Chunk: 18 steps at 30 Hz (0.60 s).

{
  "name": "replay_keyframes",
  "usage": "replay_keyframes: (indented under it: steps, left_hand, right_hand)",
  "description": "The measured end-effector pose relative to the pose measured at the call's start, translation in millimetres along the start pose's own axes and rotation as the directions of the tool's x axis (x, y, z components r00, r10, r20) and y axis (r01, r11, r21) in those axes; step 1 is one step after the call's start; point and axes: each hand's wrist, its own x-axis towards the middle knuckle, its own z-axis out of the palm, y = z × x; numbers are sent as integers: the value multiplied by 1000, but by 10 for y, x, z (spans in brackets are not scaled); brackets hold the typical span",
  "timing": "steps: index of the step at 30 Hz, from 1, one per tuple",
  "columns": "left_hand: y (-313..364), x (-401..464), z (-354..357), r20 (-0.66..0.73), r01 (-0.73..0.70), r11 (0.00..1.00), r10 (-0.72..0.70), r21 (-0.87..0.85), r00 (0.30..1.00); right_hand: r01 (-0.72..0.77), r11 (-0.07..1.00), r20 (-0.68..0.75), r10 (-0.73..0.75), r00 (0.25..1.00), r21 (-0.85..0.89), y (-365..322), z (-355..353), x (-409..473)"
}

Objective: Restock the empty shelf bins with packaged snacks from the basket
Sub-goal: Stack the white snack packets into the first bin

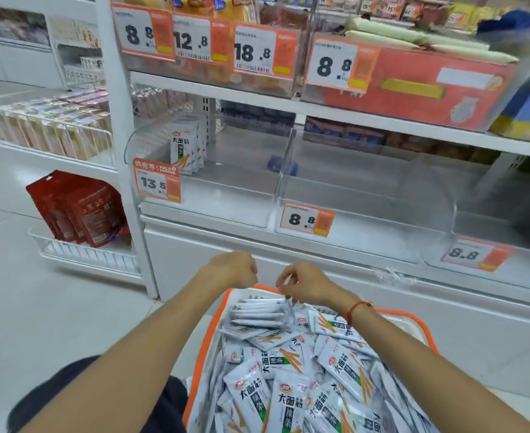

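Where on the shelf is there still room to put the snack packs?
The middle bin, behind the 8.8 tag, looks bare. The left bin has free floor right of the standing packs. The shelf above is crowded, and so is the basket.

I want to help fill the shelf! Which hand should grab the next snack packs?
Probably the right hand: its fingertips already touch the row of packs at the far end of the basket. The left hand is a closed fist beyond the rim, touching nothing.
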Motion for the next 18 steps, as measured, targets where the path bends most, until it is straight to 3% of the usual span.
replay_keyframes:
  steps: [5,9,15,18]
  left_hand:
    - [190,126,409,274,-84,961,8,264,962]
    - [206,262,764,403,-152,946,25,286,915]
    - [300,308,1416,310,-184,979,148,92,939]
    - [295,297,1630,158,-155,973,128,170,979]
  right_hand:
    - [-84,991,10,86,996,-106,634,410,-178]
    - [-179,960,100,204,974,-216,1143,617,-183]
    - [-383,890,124,421,898,-248,1805,658,-340]
    - [-446,856,150,492,857,-262,1976,654,-459]
